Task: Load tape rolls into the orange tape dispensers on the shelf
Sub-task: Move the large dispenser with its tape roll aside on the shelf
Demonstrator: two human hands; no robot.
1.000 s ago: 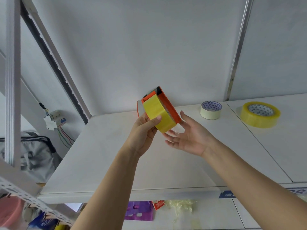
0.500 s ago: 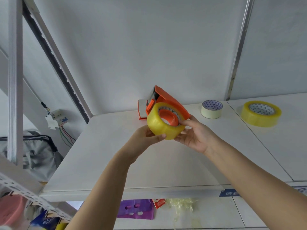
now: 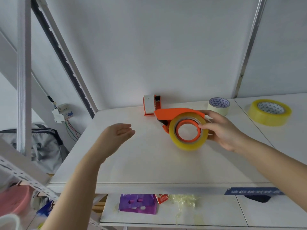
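In front of you the white shelf (image 3: 149, 163) carries an orange tape dispenser (image 3: 152, 105) standing at its back edge by the wall. To the right a cream tape roll (image 3: 218, 106) lies flat, and beyond a seam in the board a yellow tape roll (image 3: 270, 115) lies flat too, well apart from the dispenser.

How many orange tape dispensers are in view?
2. One orange dispenser, loaded with yellow tape, is in the right hand; a second dispenser stands by the wall.

Storeroom: metal shelving (image 3: 149, 188), tape rolls (image 3: 269, 113)
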